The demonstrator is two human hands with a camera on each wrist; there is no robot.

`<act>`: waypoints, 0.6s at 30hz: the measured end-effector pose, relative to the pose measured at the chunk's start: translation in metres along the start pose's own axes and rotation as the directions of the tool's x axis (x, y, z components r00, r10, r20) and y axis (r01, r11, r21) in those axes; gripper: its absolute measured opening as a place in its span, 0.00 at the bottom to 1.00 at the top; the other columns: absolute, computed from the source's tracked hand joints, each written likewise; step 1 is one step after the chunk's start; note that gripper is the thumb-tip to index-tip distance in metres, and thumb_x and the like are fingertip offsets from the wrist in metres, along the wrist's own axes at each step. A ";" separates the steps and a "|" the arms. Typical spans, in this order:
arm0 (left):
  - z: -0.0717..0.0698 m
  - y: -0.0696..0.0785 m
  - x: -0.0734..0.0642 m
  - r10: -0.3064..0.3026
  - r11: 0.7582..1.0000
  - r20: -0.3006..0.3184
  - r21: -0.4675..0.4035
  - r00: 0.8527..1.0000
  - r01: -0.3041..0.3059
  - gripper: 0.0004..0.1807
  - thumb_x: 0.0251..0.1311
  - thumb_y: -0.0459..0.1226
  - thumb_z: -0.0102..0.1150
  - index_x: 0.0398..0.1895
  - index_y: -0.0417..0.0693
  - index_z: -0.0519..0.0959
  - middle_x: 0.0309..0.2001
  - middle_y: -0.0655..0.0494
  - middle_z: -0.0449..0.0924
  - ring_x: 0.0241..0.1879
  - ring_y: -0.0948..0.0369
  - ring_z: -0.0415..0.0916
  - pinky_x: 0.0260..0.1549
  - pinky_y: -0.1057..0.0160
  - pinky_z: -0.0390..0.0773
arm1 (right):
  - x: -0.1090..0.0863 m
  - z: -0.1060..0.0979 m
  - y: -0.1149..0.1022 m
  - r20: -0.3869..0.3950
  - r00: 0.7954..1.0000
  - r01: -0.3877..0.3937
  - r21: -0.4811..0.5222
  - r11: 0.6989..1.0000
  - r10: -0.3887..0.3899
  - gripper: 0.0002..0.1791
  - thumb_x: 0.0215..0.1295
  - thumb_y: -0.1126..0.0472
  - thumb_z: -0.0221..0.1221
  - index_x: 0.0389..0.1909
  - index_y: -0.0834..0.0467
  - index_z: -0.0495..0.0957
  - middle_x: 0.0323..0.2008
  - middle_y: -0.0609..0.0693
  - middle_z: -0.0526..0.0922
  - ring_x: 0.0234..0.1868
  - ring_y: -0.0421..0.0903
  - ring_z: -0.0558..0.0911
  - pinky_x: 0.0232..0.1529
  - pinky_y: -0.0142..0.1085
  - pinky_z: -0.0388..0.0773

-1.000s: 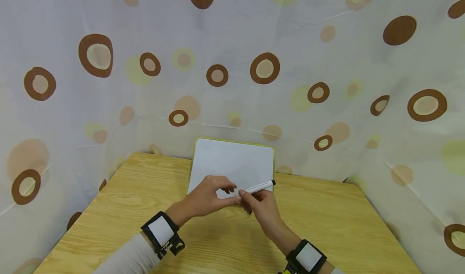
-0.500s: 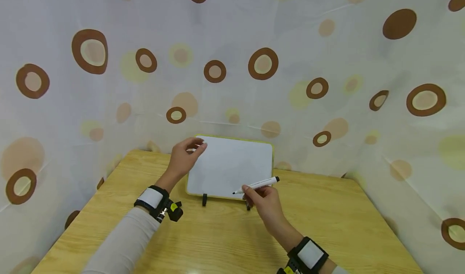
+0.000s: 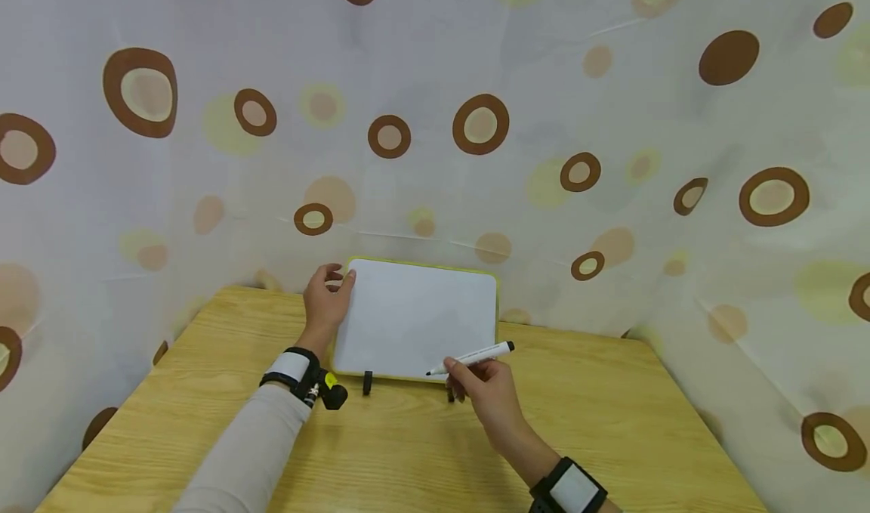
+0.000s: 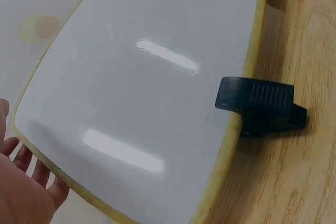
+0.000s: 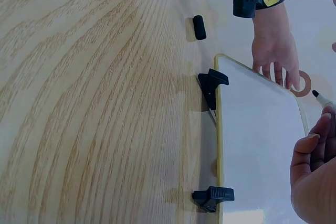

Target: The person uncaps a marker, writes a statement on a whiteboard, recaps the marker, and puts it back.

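Note:
The whiteboard (image 3: pixel 418 316), white with a yellow rim, leans back on black stand clips (image 5: pixel 212 199). My right hand (image 3: pixel 492 400) pinches a white marker (image 3: pixel 476 356) between thumb and fingers, in front of the board's lower right. The marker's bare black point faces left, and its other end is black too. My left hand (image 3: pixel 328 298) is at the board's upper left edge. In the left wrist view its fingers (image 4: pixel 41 172) reach the rim, their tips partly hidden behind it. The thumb lies near the corner; whether it touches the face I cannot tell.
The board stands at the back of a wooden table (image 3: pixel 578 422). A small black cylinder (image 5: pixel 199 27) shows beyond the board's left end in the right wrist view. A white curtain (image 3: pixel 544 60) with brown circles hangs behind and on both sides.
My left hand has left the marker and moved left and up to the board's left edge. The marker's black point came into sight. My right hand still holds the marker in nearly the same place.

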State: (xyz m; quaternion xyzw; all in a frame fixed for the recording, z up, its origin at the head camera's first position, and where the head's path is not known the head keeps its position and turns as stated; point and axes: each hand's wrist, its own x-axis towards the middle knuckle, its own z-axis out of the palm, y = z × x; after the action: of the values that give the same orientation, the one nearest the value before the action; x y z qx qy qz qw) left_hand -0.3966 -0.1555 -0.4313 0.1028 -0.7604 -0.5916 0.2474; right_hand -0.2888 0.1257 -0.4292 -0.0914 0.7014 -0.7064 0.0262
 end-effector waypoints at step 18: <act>0.001 -0.019 0.013 -0.108 0.985 -0.019 -0.134 0.994 0.105 0.19 0.75 0.45 0.57 0.53 0.38 0.85 0.48 0.41 0.84 0.40 0.54 0.80 0.34 0.69 0.77 | 0.011 0.004 0.012 -0.010 1.000 -0.009 -0.022 1.000 0.009 0.13 0.70 0.60 0.66 0.34 0.68 0.82 0.26 0.53 0.82 0.26 0.44 0.75 0.29 0.34 0.73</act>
State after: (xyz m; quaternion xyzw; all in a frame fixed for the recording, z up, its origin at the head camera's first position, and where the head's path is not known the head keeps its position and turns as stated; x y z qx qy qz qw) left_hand -0.4110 -0.1661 -0.4465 0.1343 -0.7095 -0.6519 0.2314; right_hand -0.2999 0.1196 -0.4400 -0.0850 0.7098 -0.6988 0.0248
